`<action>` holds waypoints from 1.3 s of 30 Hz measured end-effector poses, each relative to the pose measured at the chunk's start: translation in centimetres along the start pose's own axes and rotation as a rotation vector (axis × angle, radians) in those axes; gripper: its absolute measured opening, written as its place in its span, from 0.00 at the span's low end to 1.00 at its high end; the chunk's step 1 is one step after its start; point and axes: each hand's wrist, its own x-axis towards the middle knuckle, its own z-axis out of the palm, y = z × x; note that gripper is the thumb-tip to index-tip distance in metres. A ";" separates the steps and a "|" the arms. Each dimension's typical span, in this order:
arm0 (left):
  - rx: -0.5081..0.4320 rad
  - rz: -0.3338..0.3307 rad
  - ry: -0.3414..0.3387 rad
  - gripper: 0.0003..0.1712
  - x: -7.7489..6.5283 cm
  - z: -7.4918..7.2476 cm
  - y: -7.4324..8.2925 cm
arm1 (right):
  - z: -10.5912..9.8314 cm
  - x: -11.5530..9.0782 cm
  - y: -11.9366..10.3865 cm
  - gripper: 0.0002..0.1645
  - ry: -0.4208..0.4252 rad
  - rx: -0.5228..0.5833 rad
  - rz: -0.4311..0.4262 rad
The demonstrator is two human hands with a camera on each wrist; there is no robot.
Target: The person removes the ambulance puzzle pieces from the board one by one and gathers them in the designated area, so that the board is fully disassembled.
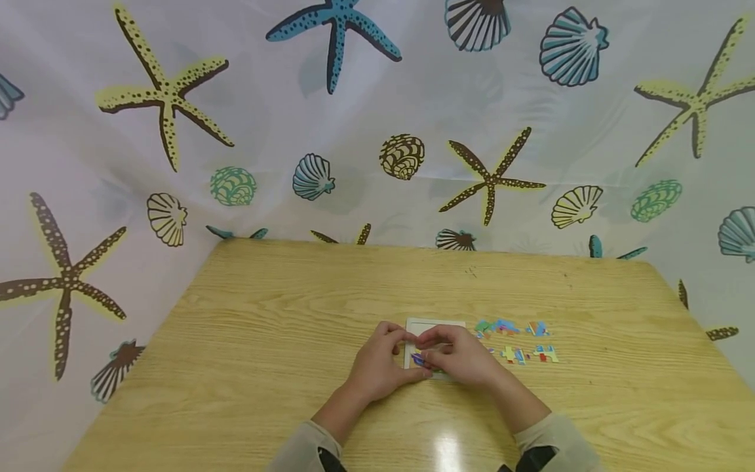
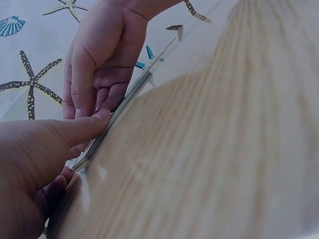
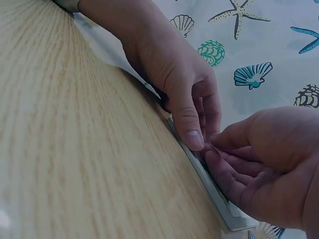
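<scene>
A jigsaw puzzle tray with a pale rim (image 1: pixel 436 320) lies on the table, partly covered by both hands. My left hand (image 1: pixel 377 364) holds it at the left, its thumb along the near edge and its index finger reaching over the inside. A blue-purple patch of puzzle (image 1: pixel 418 359) shows between the hands. Over the tray, my right hand (image 1: pixel 463 357) has thumb and index finger pinched together. In the right wrist view, a thin edge of what looks like a puzzle piece (image 3: pixel 213 147) shows at these fingertips; its picture is hidden.
Several loose puzzle pieces lie right of the tray: a blue and orange cluster (image 1: pixel 506 326), another blue-orange piece (image 1: pixel 537 328), yellow and blue ones (image 1: pixel 513 355) and a red and yellow one (image 1: pixel 545 354). A cloth with starfish and shells (image 1: pixel 366 118) hangs behind the wooden table (image 1: pixel 265 314).
</scene>
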 end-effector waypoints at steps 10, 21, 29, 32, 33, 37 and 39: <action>-0.015 -0.013 -0.006 0.29 0.1 -0.1 0.1 | -0.5 0.4 0.7 0.16 -0.048 0.078 -0.006; -0.051 -0.012 0.001 0.21 0.0 0.1 -0.1 | -0.1 0.3 0.4 0.16 -0.025 0.068 -0.016; -0.038 -0.007 -0.014 0.22 -0.1 0.2 -0.2 | 0.4 0.3 0.7 0.11 0.024 0.065 0.012; -0.027 0.004 -0.008 0.21 -0.1 0.3 -0.3 | 0.3 0.4 0.8 0.10 0.022 0.100 0.017; -0.025 0.006 -0.006 0.21 0.0 0.3 -0.3 | 0.3 0.4 0.7 0.10 0.023 0.107 0.014; -0.013 0.004 -0.003 0.21 0.1 0.2 -0.2 | 0.0 0.5 0.5 0.11 0.022 0.132 0.008; -0.009 0.004 -0.003 0.22 0.2 0.1 -0.1 | -0.2 0.5 0.4 0.13 0.016 0.150 0.013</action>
